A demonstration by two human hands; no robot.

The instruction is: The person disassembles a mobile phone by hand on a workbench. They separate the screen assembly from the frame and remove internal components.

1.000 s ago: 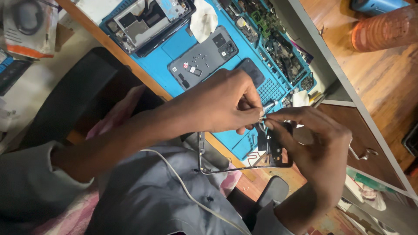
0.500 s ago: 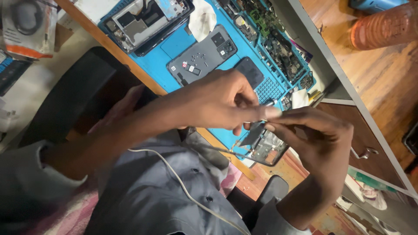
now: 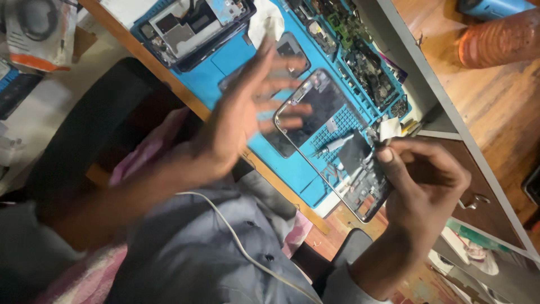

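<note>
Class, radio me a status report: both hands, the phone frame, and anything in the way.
Left hand open, fingers spread, blurred, touching nothing. Right hand grips the phone frame at its lower end, over the blue repair mat. Nothing between the hands.

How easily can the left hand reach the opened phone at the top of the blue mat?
Probably yes: the left hand is open, holds nothing, and hovers over the blue mat. Nothing stands between it and the opened phone.
</note>
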